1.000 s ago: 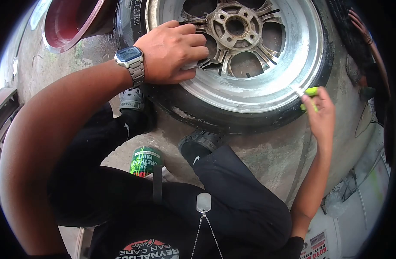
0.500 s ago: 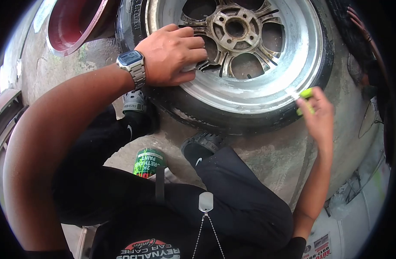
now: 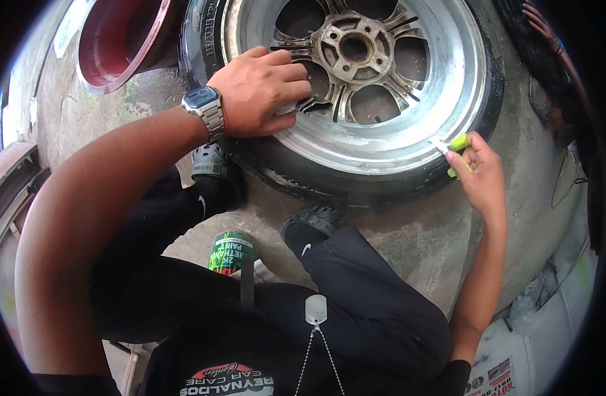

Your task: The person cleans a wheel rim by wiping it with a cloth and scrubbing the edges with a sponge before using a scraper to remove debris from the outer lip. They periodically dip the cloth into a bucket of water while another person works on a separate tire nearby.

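A metal wheel rim [image 3: 356,153] sits in a black tire [image 3: 375,193], its inner side showing a dirty, brown-stained hub and spokes. My left hand [image 3: 260,92], with a silver wristwatch [image 3: 204,104], rests at the rim's left side, fingers curled round something pale and mostly hidden. Between the fingers of my right hand [image 3: 480,173] is a small yellow-green tool [image 3: 459,142]. Its pale tip touches or nearly touches the rim's lower right edge. The barrel of the rim looks silvery and streaked.
A red rim [image 3: 115,46] lies at the upper left. A green paint can [image 3: 232,251] stands on the concrete by my feet. My shoes [image 3: 309,224] are below the tire. At the upper right, another person's hand [image 3: 540,28] shows. Wires lie at the right.
My right hand and the yellow-green tool have moved slightly left. The wheel appears shifted a little left and my left hand slightly lower in view.
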A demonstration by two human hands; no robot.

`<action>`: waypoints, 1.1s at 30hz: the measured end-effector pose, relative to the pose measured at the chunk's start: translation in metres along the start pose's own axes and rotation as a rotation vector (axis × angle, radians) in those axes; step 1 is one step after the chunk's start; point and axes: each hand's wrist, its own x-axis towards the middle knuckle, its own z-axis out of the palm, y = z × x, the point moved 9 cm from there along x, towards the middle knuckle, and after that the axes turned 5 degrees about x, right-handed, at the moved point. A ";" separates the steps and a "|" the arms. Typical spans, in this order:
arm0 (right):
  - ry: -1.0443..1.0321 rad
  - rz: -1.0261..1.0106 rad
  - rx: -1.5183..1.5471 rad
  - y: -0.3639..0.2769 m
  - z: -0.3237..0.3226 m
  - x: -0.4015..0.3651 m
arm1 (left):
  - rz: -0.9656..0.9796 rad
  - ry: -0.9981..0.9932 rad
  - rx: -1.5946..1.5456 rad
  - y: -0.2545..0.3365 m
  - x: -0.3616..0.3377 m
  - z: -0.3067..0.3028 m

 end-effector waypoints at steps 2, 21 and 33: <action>0.199 -0.029 -0.039 0.005 -0.022 0.007 | -0.008 -0.019 0.004 -0.002 0.000 0.000; 0.248 -0.010 0.035 0.013 -0.029 -0.001 | 0.002 -0.003 0.018 0.001 0.000 0.001; 0.227 0.018 0.136 0.024 -0.014 -0.013 | -0.003 -0.003 0.031 0.002 0.000 0.000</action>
